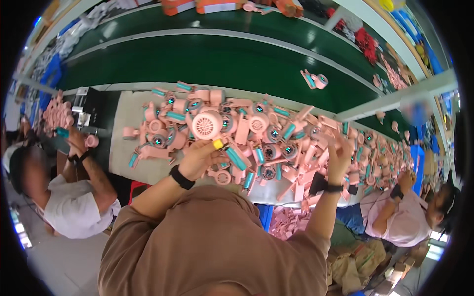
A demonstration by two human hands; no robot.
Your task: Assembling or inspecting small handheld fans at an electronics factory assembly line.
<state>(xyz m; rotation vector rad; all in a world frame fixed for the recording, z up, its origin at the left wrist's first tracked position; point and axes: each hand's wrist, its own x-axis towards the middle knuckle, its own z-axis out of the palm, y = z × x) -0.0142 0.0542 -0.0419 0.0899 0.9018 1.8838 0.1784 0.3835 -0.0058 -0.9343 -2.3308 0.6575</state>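
My left hand (198,157) is closed on a pink handheld fan (206,125), whose round slotted grille faces up. A yellow cover (217,144) sits on one fingertip. Just right of these fingers lies a teal cylinder (236,158) in a pink handle; whether it belongs to the held fan I cannot tell. My right hand (339,157) hovers over the right part of the pile, fingers stretched and apart, with nothing plainly between them. Beneath both hands spreads a heap of pink fan parts (257,124), many with teal cylinders and dark round motors showing.
Beyond the pile runs a green conveyor belt (207,61) carrying a lone fan part (316,80). A white post (395,102) slants in at right. Co-workers sit left (74,202) and right (395,217). Below the table edge, a blue bin (265,217) stands beside pink pieces (289,222).
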